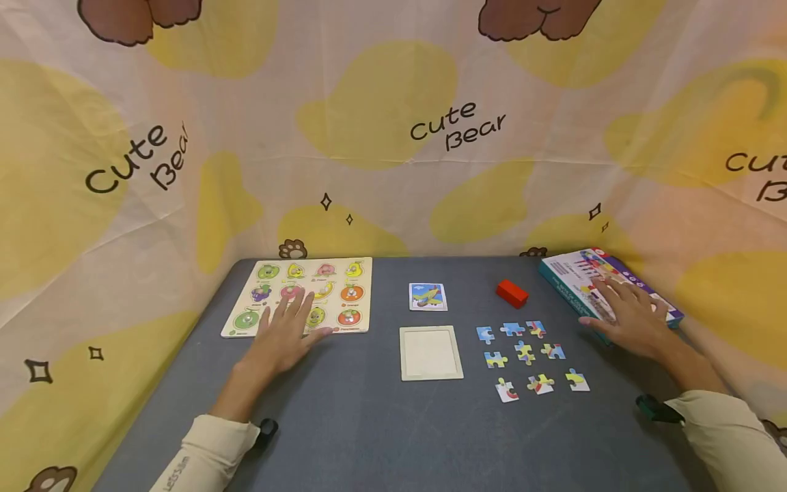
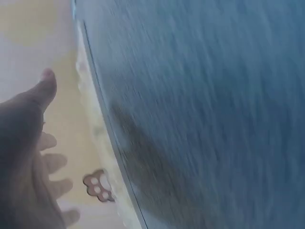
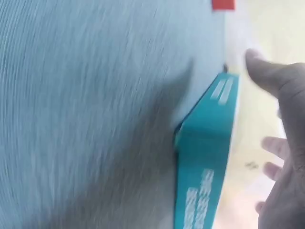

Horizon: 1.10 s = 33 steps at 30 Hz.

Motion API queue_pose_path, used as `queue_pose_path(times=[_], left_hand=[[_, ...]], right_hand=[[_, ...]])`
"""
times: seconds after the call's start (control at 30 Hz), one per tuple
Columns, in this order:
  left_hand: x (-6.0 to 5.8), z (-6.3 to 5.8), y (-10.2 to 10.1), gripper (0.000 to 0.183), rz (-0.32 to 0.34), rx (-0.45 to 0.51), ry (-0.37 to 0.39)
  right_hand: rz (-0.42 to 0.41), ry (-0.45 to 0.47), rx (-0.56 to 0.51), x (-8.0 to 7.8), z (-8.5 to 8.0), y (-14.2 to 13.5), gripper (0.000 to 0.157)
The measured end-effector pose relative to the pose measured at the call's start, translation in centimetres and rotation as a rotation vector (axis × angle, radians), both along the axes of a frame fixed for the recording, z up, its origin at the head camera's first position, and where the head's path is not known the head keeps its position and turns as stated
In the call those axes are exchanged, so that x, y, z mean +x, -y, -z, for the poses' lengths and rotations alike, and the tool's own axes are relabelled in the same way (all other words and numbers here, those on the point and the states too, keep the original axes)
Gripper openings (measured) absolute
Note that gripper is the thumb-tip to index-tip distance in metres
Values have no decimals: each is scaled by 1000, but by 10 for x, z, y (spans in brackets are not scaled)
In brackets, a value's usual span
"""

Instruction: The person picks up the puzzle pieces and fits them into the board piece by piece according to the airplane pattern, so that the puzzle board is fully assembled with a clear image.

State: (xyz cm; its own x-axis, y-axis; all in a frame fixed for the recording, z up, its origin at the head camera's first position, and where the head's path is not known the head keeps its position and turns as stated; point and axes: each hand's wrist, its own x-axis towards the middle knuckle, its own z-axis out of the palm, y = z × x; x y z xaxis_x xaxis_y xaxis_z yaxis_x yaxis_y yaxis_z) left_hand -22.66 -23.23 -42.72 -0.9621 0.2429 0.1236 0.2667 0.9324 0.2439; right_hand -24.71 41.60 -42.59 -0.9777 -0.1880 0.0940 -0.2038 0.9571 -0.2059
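My left hand [image 1: 284,335], fingers spread and holding nothing, overlaps the front edge of the fruit puzzle board [image 1: 361,273] in the head view. Over at the right, my right hand [image 1: 633,318] reaches over a flat teal and white box [image 1: 565,266], its fingers extended. In the right wrist view the thumb and fingers stand above the box's teal side [image 3: 205,143]. Between the hands lie a square frame tray [image 1: 432,353], a small airplane picture card [image 1: 427,296] and several loose jigsaw pieces [image 1: 525,352] spread in rows.
A red block [image 1: 512,293] rests behind the jigsaw pieces, left of the box. The grey table [image 1: 369,424] meets a printed cloth backdrop [image 1: 381,137] at its rear and sides. Dark straps [image 1: 658,408] sit at both cuffs.
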Motion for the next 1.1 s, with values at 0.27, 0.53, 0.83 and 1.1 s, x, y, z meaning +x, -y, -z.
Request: queue_pose_path(times=[0.27, 0.53, 0.83, 1.1], left_hand=[[10, 2, -40, 77, 199, 181, 53], [17, 10, -82, 76, 291, 251, 197], [16, 15, -109, 88, 299, 241, 233], [12, 19, -119, 96, 300, 240, 262]], right_hand=[[-101, -31, -64, 4, -5, 48, 77], [-233, 5, -131, 6, -1, 103, 49], [-310, 59, -178, 1, 9, 148, 36], [-333, 118, -177, -4, 11, 162, 34]])
